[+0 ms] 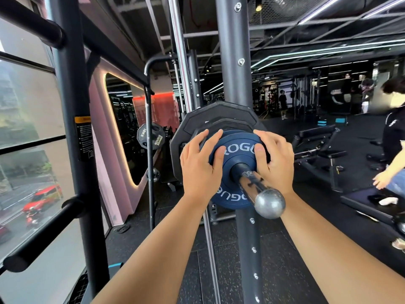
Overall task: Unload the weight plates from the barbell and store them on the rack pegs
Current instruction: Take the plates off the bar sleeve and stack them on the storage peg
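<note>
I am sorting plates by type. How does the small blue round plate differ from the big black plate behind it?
The small blue round plate has a circular edge; the big black plate has an angular, many-sided edge. The blue plate is far smaller than the black plate. The left hand and right hand grip the blue plate's rim, not the black plate. Both sit on one chrome bar sleeve.

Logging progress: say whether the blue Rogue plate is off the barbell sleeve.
No, the blue Rogue plate sits on the barbell sleeve, in front of the black plates.
</note>
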